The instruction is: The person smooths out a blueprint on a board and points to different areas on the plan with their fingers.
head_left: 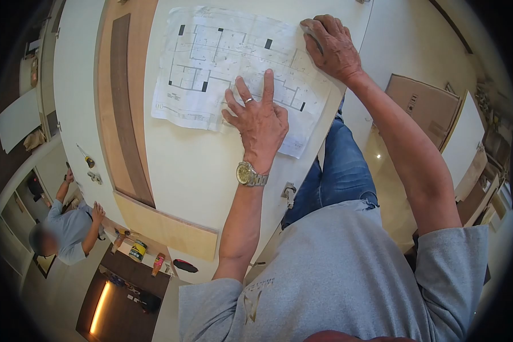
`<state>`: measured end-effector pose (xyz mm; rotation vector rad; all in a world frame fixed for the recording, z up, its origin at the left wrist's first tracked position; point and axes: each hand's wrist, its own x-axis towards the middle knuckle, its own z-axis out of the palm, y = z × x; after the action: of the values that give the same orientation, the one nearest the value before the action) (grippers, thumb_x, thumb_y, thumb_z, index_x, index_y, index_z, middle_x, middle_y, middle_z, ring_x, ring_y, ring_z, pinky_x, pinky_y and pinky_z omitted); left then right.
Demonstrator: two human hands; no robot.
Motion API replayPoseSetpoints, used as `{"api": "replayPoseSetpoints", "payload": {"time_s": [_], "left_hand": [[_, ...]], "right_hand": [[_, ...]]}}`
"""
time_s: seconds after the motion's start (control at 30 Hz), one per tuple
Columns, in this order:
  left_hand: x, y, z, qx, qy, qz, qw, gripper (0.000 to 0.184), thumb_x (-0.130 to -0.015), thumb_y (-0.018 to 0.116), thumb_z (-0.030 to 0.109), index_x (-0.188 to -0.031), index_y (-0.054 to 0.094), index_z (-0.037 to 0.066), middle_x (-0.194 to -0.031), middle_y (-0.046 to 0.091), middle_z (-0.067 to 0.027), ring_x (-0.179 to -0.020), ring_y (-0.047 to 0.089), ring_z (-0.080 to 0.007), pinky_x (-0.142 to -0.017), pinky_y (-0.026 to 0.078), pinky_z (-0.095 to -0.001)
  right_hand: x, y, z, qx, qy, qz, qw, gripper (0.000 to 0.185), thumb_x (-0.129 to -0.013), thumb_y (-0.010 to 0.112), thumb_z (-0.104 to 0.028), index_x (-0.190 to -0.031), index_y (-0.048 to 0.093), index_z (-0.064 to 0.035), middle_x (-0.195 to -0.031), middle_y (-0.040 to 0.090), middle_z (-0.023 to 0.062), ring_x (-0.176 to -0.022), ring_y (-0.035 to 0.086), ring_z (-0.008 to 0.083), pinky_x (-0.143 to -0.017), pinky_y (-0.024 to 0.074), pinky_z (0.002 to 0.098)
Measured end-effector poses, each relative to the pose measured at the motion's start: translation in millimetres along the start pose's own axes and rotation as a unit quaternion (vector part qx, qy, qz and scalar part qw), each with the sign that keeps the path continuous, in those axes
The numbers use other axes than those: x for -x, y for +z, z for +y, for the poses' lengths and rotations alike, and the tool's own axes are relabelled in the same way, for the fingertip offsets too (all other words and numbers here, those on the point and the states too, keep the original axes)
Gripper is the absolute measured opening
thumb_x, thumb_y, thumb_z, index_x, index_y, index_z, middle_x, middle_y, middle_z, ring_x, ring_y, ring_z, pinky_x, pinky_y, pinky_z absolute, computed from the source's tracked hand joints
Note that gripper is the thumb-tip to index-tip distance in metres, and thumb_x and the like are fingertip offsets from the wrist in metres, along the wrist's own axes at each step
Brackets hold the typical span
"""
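A creased paper floor plan with printed walls and black blocks lies on a white panel. My left hand lies on the plan's lower middle, fingers spread, with a ring and a metal wristwatch. At the plan's upper right edge rests my right hand, its fingers curled and the thumb bent beneath them. Something greyish shows between thumb and forefinger, too small to name. Where the right fingers meet the paper is partly hidden.
Wood strips and a pale board lie left of the plan. A screwdriver, metal hinges and a yellow can are around. A co-worker is at the far left. Cardboard stands at right.
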<state>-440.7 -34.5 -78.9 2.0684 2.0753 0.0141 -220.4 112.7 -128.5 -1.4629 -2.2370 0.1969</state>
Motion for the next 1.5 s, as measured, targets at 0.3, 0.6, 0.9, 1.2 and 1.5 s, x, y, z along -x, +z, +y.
{"api": "replayPoseSetpoints", "payload": {"time_s": [0.3, 0.6, 0.9, 1.2, 1.5], "left_hand": [[-12.1, -18.6, 5.2, 0.027, -0.038, -0.072, 0.996, 0.091, -0.090, 0.069, 0.024, -0.173, 0.033, 0.026, -0.160, 0.031, -0.0312, -0.140, 0.032, -0.0608, -0.104, 0.039, -0.0816], [-20.3, -26.7, 7.4, 0.025, -0.054, -0.110, 0.992, 0.095, -0.089, 0.070, 0.025, -0.174, 0.030, 0.019, -0.159, 0.030, -0.0309, -0.138, 0.034, -0.0607, -0.103, 0.043, -0.0804], [-22.4, -25.3, 7.0, 0.004, -0.058, -0.110, 0.992, 0.096, -0.088, 0.071, 0.029, -0.174, 0.030, 0.020, -0.159, 0.031, -0.0301, -0.134, 0.037, -0.0575, -0.101, 0.046, -0.0760], [-21.4, -20.1, 5.3, -0.020, -0.055, -0.103, 0.993, 0.098, -0.087, 0.071, 0.032, -0.175, 0.030, 0.022, -0.160, 0.031, -0.0306, -0.132, 0.037, -0.0551, -0.097, 0.049, -0.0731], [-24.0, -25.6, 6.9, 0.014, -0.066, -0.116, 0.991, 0.096, -0.087, 0.070, 0.026, -0.174, 0.030, 0.020, -0.159, 0.031, -0.0314, -0.136, 0.037, -0.0607, -0.101, 0.045, -0.0783]], "right_hand": [[1.7, 2.8, 2.2, 0.002, 0.004, 0.001, 1.000, 0.033, -0.103, 0.068, -0.026, -0.135, 0.066, -0.0170, -0.129, 0.062, 0.0061, -0.120, 0.062, 0.0283, -0.101, 0.0508, 0.0471], [1.7, 2.8, 1.7, 0.004, 0.005, 0.005, 1.000, 0.032, -0.103, 0.067, -0.027, -0.134, 0.066, -0.0163, -0.129, 0.062, 0.0063, -0.120, 0.062, 0.0286, -0.101, 0.0503, 0.0475], [1.6, 2.7, 2.2, 0.000, 0.003, 0.001, 1.000, 0.033, -0.103, 0.067, -0.027, -0.135, 0.066, -0.0179, -0.128, 0.062, 0.0053, -0.120, 0.062, 0.0279, -0.101, 0.0504, 0.0474], [1.5, 2.2, 1.6, 0.002, 0.004, 0.005, 1.000, 0.033, -0.103, 0.067, -0.027, -0.135, 0.067, -0.0188, -0.127, 0.062, 0.0046, -0.119, 0.062, 0.0271, -0.100, 0.0508, 0.0466], [1.6, 1.7, 1.0, -0.003, 0.011, -0.004, 1.000, 0.033, -0.103, 0.067, -0.027, -0.136, 0.067, -0.0194, -0.129, 0.062, 0.0046, -0.120, 0.062, 0.0267, -0.102, 0.0505, 0.0467]]}}
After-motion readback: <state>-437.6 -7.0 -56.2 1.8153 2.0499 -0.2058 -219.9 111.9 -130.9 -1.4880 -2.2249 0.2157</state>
